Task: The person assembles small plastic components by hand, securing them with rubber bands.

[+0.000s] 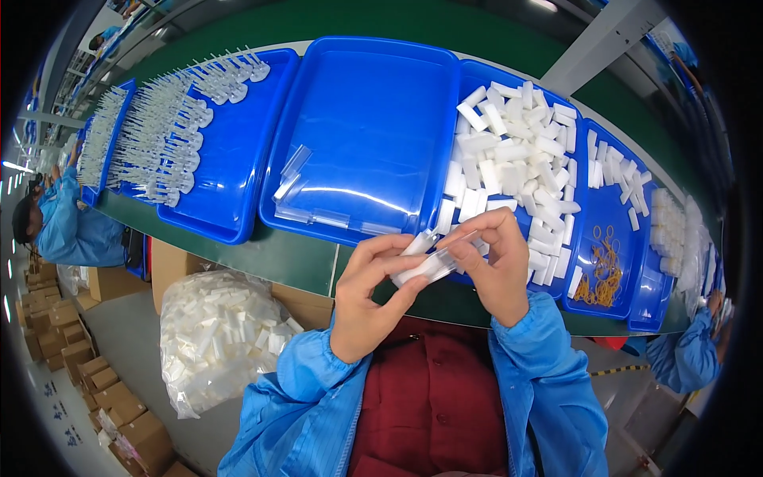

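Note:
My left hand (367, 296) and my right hand (497, 266) meet over the near edge of the green bench, both in blue sleeves. Together they pinch a small clear plastic sleeve with a white block inside (425, 266). The left fingers grip its lower side; the right thumb and forefinger hold its upper end. Just beyond the hands lies a blue tray (373, 103) holding a few clear sleeves (306, 195). To its right another blue tray (477, 79) is heaped with small white blocks (513, 155).
Further right, a blue tray (612, 222) holds white blocks and tan rubber bands (602, 270). Blue trays on the left (238, 183) carry rows of clear plastic pieces (163, 131). A clear bag of white parts (218, 338) sits on the floor by cardboard boxes (67, 334). Other workers sit at both sides.

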Demonstrator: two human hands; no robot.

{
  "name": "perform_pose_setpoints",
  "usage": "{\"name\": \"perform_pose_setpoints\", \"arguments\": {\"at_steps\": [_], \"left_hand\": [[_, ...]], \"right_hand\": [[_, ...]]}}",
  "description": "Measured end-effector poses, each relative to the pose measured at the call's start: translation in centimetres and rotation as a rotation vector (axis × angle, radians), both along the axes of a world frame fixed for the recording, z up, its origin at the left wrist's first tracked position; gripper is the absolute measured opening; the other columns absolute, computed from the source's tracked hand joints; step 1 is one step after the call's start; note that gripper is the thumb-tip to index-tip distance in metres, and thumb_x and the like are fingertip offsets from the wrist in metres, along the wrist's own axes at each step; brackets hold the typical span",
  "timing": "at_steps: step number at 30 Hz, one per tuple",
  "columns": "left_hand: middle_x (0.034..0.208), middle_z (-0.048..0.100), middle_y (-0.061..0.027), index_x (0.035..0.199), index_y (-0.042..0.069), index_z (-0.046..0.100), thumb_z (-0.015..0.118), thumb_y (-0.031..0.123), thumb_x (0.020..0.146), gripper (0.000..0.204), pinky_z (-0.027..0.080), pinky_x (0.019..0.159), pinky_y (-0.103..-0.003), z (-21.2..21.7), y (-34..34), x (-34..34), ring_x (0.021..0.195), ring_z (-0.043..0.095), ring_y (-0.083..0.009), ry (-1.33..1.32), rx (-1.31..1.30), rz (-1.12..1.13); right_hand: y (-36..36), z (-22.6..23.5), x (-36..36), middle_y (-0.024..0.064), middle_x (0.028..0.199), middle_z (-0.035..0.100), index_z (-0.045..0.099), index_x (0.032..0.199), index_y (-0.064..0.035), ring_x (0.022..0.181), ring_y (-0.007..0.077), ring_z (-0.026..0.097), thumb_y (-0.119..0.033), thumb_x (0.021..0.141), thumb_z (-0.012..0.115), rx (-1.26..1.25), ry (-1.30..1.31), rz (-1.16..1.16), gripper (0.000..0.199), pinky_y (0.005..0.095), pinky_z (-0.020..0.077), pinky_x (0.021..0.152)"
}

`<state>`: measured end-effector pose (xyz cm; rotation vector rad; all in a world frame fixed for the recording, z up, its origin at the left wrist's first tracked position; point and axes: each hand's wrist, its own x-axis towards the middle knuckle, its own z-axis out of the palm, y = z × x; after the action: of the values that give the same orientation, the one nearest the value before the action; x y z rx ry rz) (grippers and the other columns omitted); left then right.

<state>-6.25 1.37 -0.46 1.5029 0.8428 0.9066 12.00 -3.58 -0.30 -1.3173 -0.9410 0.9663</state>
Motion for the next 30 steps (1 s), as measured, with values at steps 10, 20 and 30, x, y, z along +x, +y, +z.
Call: {"name": "perform_pose_setpoints", "arguments": {"at_steps": [10,20,30], "left_hand": [[0.129,0.055,-0.0151,0.116,0.0,0.067,0.073,-0.004,0.083,0.034,0.054,0.093,-0.034,0.7,0.2,-0.2,0.113,0.062,-0.0262,-0.055,-0.016,-0.111],[0.128,0.052,-0.0156,0.118,-0.001,0.061,0.071,-0.01,0.081,0.039,0.056,0.096,-0.036,-0.6,-0.2,-1.4,0.119,0.058,-0.0278,-0.205,-0.093,-0.177],[0.134,0.047,-0.0128,0.118,0.001,0.058,0.071,-0.003,0.085,0.036,0.055,0.092,-0.031,-0.7,1.1,-3.1,0.121,0.054,-0.0225,-0.241,-0.321,-0.284]], "right_hand": [[-0.4,0.3,0.7,0.0164,0.117,0.059,0.055,0.107,-0.0032,0.102,0.019,0.065,-0.009,0.086,0.075,-0.052,0.112,0.087,0.029,0.0308,0.0494,0.091],[-1.5,-0.4,0.1,0.0182,0.136,0.052,0.052,0.106,-0.0062,0.109,0.0214,0.064,-0.008,0.083,0.077,-0.014,-0.011,0.215,0.033,0.0419,0.0257,0.117],[0.7,1.0,0.3,0.0144,0.125,0.061,0.059,0.101,-0.009,0.125,0.0303,0.051,-0.012,0.083,0.076,0.041,-0.323,0.387,0.026,0.0482,0.0262,0.115]]}}
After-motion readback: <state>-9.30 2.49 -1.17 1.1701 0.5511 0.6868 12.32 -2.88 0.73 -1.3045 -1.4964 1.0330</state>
